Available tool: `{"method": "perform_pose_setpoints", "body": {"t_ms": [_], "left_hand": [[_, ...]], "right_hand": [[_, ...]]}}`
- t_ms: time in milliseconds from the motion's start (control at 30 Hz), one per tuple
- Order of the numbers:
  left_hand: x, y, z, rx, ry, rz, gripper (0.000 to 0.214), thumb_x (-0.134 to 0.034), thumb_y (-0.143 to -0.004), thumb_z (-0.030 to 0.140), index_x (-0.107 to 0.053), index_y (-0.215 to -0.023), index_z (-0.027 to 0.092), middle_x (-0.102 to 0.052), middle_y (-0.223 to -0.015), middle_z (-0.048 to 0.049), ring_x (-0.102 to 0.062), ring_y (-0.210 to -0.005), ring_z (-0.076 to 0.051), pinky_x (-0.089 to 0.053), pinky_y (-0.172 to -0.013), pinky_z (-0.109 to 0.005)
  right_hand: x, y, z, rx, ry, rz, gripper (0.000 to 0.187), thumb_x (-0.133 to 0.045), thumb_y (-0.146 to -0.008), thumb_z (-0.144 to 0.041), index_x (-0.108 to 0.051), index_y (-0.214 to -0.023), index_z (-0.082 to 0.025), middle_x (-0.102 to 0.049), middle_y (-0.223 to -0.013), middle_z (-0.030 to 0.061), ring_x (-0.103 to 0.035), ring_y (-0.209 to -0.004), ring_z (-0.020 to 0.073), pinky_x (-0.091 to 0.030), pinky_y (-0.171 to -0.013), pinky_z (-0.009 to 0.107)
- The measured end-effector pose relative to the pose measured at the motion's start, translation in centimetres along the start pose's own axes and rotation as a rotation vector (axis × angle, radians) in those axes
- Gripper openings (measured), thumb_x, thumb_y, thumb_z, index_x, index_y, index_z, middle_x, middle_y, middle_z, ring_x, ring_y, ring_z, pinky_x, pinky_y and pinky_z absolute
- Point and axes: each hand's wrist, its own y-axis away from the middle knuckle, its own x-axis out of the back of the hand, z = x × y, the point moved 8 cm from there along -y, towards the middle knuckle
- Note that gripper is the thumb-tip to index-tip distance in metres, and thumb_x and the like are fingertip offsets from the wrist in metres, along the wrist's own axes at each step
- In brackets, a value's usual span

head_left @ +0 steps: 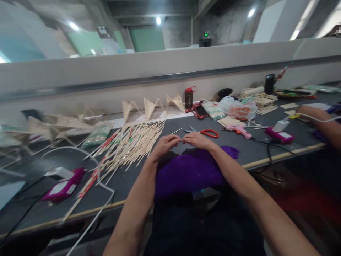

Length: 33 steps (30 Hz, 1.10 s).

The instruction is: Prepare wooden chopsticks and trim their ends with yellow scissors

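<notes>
My left hand (165,145) and my right hand (197,140) meet fingertip to fingertip above the table's front part. Both are closed in a pinch on something small and pale, too small to name. Just beyond my right hand lie scissors (209,133) with orange-red handles, their blades pointing left. A loose thin stick (176,131) rests behind my left hand. To the left spreads a heap of pale wooden sticks (135,145), some with red paper wrappers. Beneath my wrists a purple cloth (189,172) covers the table edge and my lap.
Fan-shaped stick models (151,108) stand along the wall beside a red-capped bottle (189,97). A pink glue gun (241,132) lies right, near a magenta box (279,135). A white cable (99,174) loops across the left. A co-worker's arm (319,121) reaches in at far right.
</notes>
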Motion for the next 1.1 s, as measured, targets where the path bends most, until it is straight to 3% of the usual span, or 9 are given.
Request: {"method": "perform_pose_setpoints", "body": {"t_ms": [100,233,400,533,667,833,900,1000,1100], "left_hand": [[2.2,0.3,-0.4,0.102,0.335,0.215,0.028,-0.06,-0.076,0.042,-0.064,-0.09,0.017,-0.053,-0.06,0.0032,-0.04,-0.046,-0.006,-0.026,-0.044,-0.018],[3.8,0.4,-1.1,0.126,0.499,0.411,0.031,-0.068,-0.07,0.04,-0.066,-0.089,0.016,-0.054,-0.061,0.0027,-0.043,-0.048,-0.005,-0.027,-0.043,-0.015],[4.0,0.3,-1.1,0.106,0.522,0.447,0.031,-0.069,-0.067,0.038,-0.068,-0.087,0.015,-0.054,-0.059,0.0022,-0.04,-0.045,-0.004,-0.025,-0.04,-0.014],[3.6,0.3,-0.9,0.127,0.521,0.452,0.032,-0.071,-0.065,0.037,-0.069,-0.087,0.014,-0.053,-0.058,0.0014,-0.039,-0.044,-0.004,-0.025,-0.038,-0.014],[3.1,0.3,-0.4,0.155,0.485,0.433,0.033,-0.072,-0.064,0.038,-0.069,-0.086,0.014,-0.054,-0.057,0.0008,-0.041,-0.046,-0.005,-0.03,-0.041,-0.014],[3.0,0.1,-0.1,0.124,0.511,0.451,0.035,-0.071,-0.065,0.036,-0.067,-0.094,0.016,-0.056,-0.061,0.0014,-0.038,-0.044,-0.003,-0.029,-0.04,-0.013],[3.1,0.0,0.2,0.084,0.545,0.468,0.035,-0.07,-0.068,0.034,-0.066,-0.097,0.016,-0.055,-0.063,0.0018,-0.037,-0.044,-0.003,-0.027,-0.038,-0.013],[3.3,0.0,0.5,0.026,0.642,0.49,0.032,-0.069,-0.069,0.031,-0.065,-0.098,0.015,-0.053,-0.064,0.0028,-0.037,-0.044,-0.002,-0.025,-0.037,-0.012],[3.8,-0.1,0.3,0.0,0.739,0.528,0.029,-0.07,-0.068,0.028,-0.064,-0.093,0.015,-0.053,-0.062,0.0034,-0.038,-0.043,-0.002,-0.024,-0.035,-0.012]], "right_hand": [[1.2,0.4,-0.4,0.064,-0.018,0.072,0.024,-0.049,-0.088,-0.027,-0.069,-0.089,-0.013,-0.061,-0.076,0.0022,-0.052,-0.067,0.0107,-0.04,-0.068,0.025],[0.8,2.0,-1.1,0.165,0.228,0.052,0.014,-0.061,-0.08,-0.023,-0.071,-0.087,-0.016,-0.063,-0.084,0.0048,-0.056,-0.078,0.0135,-0.041,-0.074,0.025],[1.6,5.9,1.4,-0.034,0.076,0.026,0.024,-0.049,-0.085,-0.016,-0.065,-0.103,-0.014,-0.065,-0.081,0.0031,-0.059,-0.064,0.0104,-0.043,-0.064,0.022],[3.6,8.7,2.7,-0.162,0.096,0.117,0.024,-0.043,-0.089,-0.021,-0.063,-0.102,-0.015,-0.064,-0.074,0.0007,-0.056,-0.056,0.0088,-0.042,-0.059,0.02],[8.8,10.6,2.8,-0.196,0.535,0.34,0.025,-0.044,-0.09,-0.026,-0.065,-0.103,-0.02,-0.064,-0.098,0.0068,-0.058,-0.089,0.0153,-0.04,-0.077,0.024],[19.2,13.5,6.0,-0.669,0.93,0.589,0.037,-0.039,-0.09,-0.024,-0.055,-0.123,-0.018,-0.053,-0.117,0.0159,-0.057,-0.09,0.0207,-0.04,-0.072,0.029],[21.0,13.3,5.7,-0.74,0.97,0.688,0.046,-0.04,-0.089,-0.022,-0.044,-0.134,-0.013,-0.047,-0.125,0.0214,-0.057,-0.093,0.0232,-0.041,-0.073,0.031],[17.7,8.9,3.8,-0.581,0.876,0.606,0.04,-0.042,-0.089,-0.026,-0.051,-0.126,-0.013,-0.054,-0.119,0.0182,-0.056,-0.097,0.0236,-0.041,-0.076,0.031],[8.8,2.0,0.8,-0.275,0.573,0.291,0.028,-0.045,-0.088,-0.031,-0.067,-0.101,-0.019,-0.067,-0.099,0.0081,-0.059,-0.091,0.0186,-0.04,-0.074,0.025]]}}
